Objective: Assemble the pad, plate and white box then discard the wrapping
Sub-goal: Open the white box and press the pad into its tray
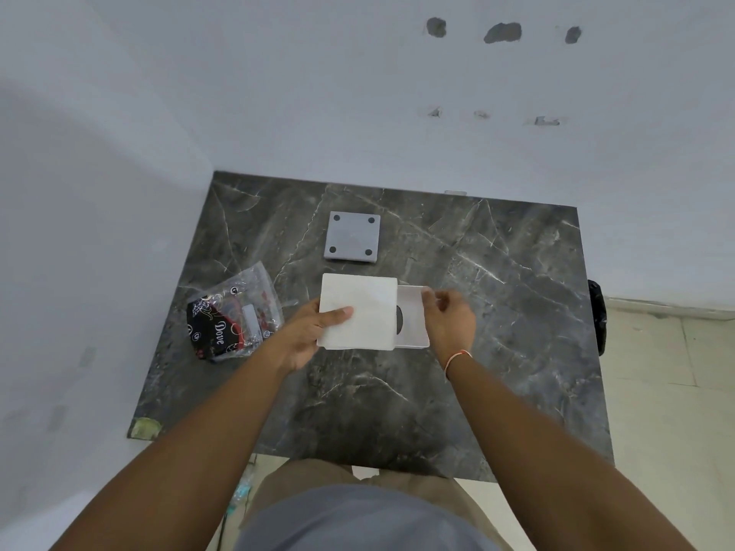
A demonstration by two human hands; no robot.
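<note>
Over the middle of the table (497, 312), the left hand (314, 332) grips a white sleeve (358, 312) while the right hand (449, 320) pinches the white box (413, 320) half out of it. A crooked pull could jam or drop the box. Beyond lies the grey plate (352, 237), with a printed bag (234, 312) just left.

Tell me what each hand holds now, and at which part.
The left hand grips the white wrapping at its left edge. The right hand pinches the right end of the white box sticking out of it.

Even, soft, slightly dim light; faint shadows, mild blur, wide-angle bending at edges.
</note>
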